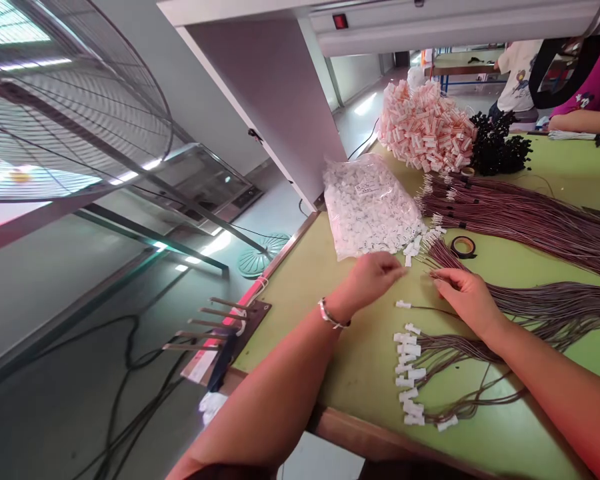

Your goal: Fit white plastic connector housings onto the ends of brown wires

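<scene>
My left hand (373, 277) hovers over the green table (330, 333), fingers pinched together near a few loose white connectors (413, 248); what it pinches is too small to make out. My right hand (465, 293) is closed on thin brown wires (545, 303) from the bundle beside it. One wire with a white connector (403, 305) lies between my hands. A finished batch of wires with white connectors (409, 377) lies close to the table's near edge.
A clear bag of white connectors (367, 203) lies behind my hands. Further back are a pink-white connector pile (423, 127), black parts (500, 143), long wire bundles (530, 213) and a tape roll (463, 247). Other people sit at the far right (580, 87). A fan (55, 100) stands left.
</scene>
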Demonstrator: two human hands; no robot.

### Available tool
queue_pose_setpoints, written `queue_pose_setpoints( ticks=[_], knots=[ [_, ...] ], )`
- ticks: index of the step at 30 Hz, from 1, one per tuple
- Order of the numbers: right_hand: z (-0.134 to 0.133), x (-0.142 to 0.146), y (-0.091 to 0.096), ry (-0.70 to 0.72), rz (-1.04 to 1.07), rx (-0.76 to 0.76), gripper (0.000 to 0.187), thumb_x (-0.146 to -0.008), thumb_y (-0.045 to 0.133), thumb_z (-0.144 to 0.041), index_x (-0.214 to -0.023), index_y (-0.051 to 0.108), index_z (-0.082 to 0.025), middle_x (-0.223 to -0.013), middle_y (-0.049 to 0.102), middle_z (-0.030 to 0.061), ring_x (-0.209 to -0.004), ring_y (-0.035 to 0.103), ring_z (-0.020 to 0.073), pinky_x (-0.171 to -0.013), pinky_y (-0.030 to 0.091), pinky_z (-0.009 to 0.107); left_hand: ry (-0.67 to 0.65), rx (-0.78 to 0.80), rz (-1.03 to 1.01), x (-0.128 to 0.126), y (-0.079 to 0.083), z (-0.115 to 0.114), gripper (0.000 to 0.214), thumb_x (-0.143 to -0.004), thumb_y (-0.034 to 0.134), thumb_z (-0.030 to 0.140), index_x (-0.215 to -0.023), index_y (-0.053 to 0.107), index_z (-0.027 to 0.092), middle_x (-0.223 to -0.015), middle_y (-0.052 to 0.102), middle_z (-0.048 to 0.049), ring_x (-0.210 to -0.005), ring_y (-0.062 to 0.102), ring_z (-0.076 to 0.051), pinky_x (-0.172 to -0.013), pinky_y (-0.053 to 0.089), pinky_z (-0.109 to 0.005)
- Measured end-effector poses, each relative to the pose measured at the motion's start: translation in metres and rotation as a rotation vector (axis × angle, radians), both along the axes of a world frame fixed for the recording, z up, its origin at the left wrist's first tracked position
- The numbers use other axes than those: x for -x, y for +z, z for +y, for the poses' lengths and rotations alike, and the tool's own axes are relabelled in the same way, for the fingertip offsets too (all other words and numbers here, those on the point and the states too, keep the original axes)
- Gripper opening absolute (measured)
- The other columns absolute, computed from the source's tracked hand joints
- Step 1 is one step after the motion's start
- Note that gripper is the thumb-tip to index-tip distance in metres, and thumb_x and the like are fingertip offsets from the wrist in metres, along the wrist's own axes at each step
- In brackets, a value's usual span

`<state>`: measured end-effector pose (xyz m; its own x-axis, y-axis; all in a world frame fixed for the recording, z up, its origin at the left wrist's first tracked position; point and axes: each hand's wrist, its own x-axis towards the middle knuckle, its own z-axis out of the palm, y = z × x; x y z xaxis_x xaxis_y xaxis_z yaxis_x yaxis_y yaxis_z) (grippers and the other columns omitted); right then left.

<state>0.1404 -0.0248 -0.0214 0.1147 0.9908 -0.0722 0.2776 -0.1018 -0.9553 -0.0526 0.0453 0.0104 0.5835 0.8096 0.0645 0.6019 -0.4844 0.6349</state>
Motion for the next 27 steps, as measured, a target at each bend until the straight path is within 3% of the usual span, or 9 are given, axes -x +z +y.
queue_pose_setpoints(
  ticks=[1,3,9,14,16,19,22,24,27],
  knots=[
    [0.0,0.001,0.0,0.0,0.016,0.003,0.027,-0.074,0.055,-0.037,-0.089,0.064,-0.017,-0.061,0.059,-0.0004,-0.056,0.05,0.0135,-0.054,0.04,0.025,0.158,-0.104,-0.002,-0.006,-0.005,0.002,0.021,-0.084,0.052,0.03,-0.075,0.064,0.016,-0.073,0.063,-0.0041,-0.067,0.055,-0.014,-0.064,0.044,-0.026],
    [0.001,0.002,0.0,0.002,0.03,0.016,0.021,-0.074,0.054,-0.036,-0.08,0.061,-0.018,-0.057,0.056,-0.0018,-0.052,0.047,0.0121,-0.051,0.037,0.024,0.264,-0.226,0.057,-0.019,-0.016,0.007,0.019,-0.082,0.055,0.033,-0.081,0.064,0.016,-0.078,0.064,-0.0052,-0.073,0.056,-0.017,-0.068,0.044,-0.029],
    [0.003,0.002,-0.002,-0.013,-0.012,-0.052,0.016,-0.07,0.056,-0.033,-0.063,0.055,-0.018,-0.052,0.046,-0.0041,-0.05,0.039,0.0103,-0.048,0.031,0.024,0.18,-0.337,0.271,-0.034,-0.031,0.011,0.022,-0.082,0.053,0.021,-0.101,0.063,0.016,-0.089,0.064,-0.0084,-0.088,0.057,-0.023,-0.08,0.045,-0.034],
    [0.002,0.0,0.001,-0.007,0.0,-0.069,0.019,-0.071,0.056,-0.035,-0.066,0.061,-0.017,-0.058,0.052,-0.0017,-0.056,0.044,0.0118,-0.054,0.036,0.024,0.136,-0.272,0.073,-0.019,-0.017,0.002,0.031,-0.085,0.044,0.018,-0.107,0.066,0.016,-0.084,0.061,-0.0085,-0.079,0.057,-0.019,-0.073,0.046,-0.032],
    [0.001,0.0,0.002,0.016,-0.003,-0.065,0.022,-0.073,0.054,-0.036,-0.07,0.064,-0.017,-0.063,0.056,-0.0006,-0.06,0.047,0.0126,-0.058,0.038,0.024,0.14,-0.108,-0.109,-0.014,-0.012,-0.002,0.025,-0.083,0.05,0.022,-0.097,0.069,0.016,-0.076,0.061,-0.006,-0.073,0.057,-0.017,-0.069,0.046,-0.03],
    [0.0,0.0,0.003,0.035,-0.03,-0.071,0.022,-0.074,0.054,-0.035,-0.068,0.063,-0.017,-0.061,0.055,-0.0009,-0.06,0.047,0.0124,-0.058,0.038,0.023,0.208,0.334,-0.382,-0.012,-0.011,-0.008,0.021,-0.075,0.062,0.028,-0.089,0.07,0.015,-0.062,0.06,-0.0008,-0.057,0.054,-0.012,-0.059,0.046,-0.026],
    [-0.002,0.0,0.003,0.004,-0.08,-0.1,0.019,-0.071,0.055,-0.033,-0.062,0.058,-0.017,-0.055,0.049,-0.0024,-0.055,0.041,0.0107,-0.054,0.036,0.022,0.255,0.732,-0.678,-0.018,-0.015,-0.013,0.019,-0.067,0.071,0.023,-0.081,0.069,0.012,-0.068,0.066,-0.0027,-0.063,0.06,-0.011,-0.068,0.05,-0.026],
    [-0.003,-0.001,0.002,-0.02,-0.113,-0.121,0.017,-0.07,0.054,-0.031,-0.059,0.053,-0.017,-0.053,0.045,-0.0033,-0.053,0.038,0.0096,-0.053,0.034,0.021,0.275,0.881,-0.813,-0.022,-0.016,-0.015,0.016,-0.062,0.074,0.018,-0.075,0.069,0.011,-0.074,0.069,-0.005,-0.072,0.064,-0.013,-0.077,0.05,-0.027],
    [-0.003,-0.002,0.001,-0.035,-0.174,-0.144,0.016,-0.069,0.053,-0.028,-0.058,0.051,-0.017,-0.053,0.045,-0.0041,-0.051,0.036,0.0086,-0.052,0.033,0.021,0.276,0.964,-0.896,-0.024,-0.018,-0.016,0.014,-0.061,0.075,0.016,-0.072,0.069,0.01,-0.075,0.069,-0.0049,-0.073,0.064,-0.012,-0.081,0.05,-0.026]
  ],
)
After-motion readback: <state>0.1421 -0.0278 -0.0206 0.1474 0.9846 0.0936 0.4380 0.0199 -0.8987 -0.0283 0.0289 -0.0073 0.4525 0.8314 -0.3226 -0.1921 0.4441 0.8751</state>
